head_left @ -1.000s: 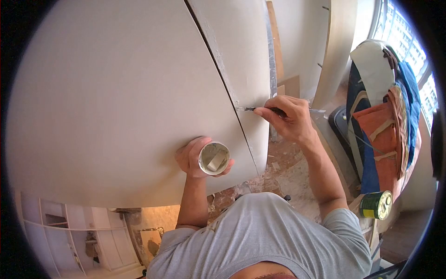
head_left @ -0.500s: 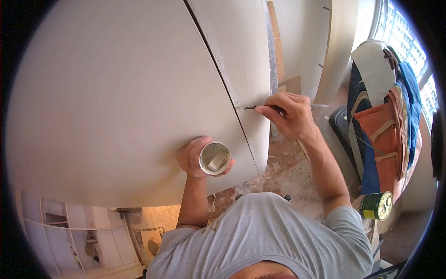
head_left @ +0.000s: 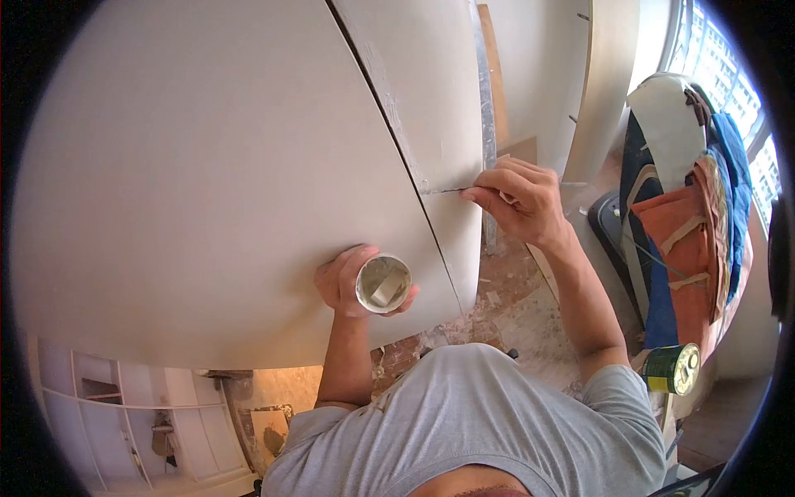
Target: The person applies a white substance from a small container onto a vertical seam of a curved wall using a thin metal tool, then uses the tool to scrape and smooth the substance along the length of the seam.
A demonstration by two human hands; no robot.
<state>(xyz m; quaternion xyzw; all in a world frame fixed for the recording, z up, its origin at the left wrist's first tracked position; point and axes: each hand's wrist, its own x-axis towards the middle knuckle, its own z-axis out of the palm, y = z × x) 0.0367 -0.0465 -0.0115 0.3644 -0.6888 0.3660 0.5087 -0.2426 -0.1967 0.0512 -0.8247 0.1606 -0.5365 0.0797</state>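
Right hand (head_left: 517, 203) is pinching a thin blade (head_left: 447, 190), tip touching the seam (head_left: 389, 124) between two boards. Left hand (head_left: 341, 282) is clasping a cup (head_left: 383, 283) of filler against the board (head_left: 207, 182). Filler is showing above the blade; the seam below appears bare, judged roughly half done

Open tin (head_left: 383, 283) — thin blade (head_left: 448, 190), level

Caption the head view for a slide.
A thin tool in the right hand meets the panel seam; the left hand grips a small open tin.
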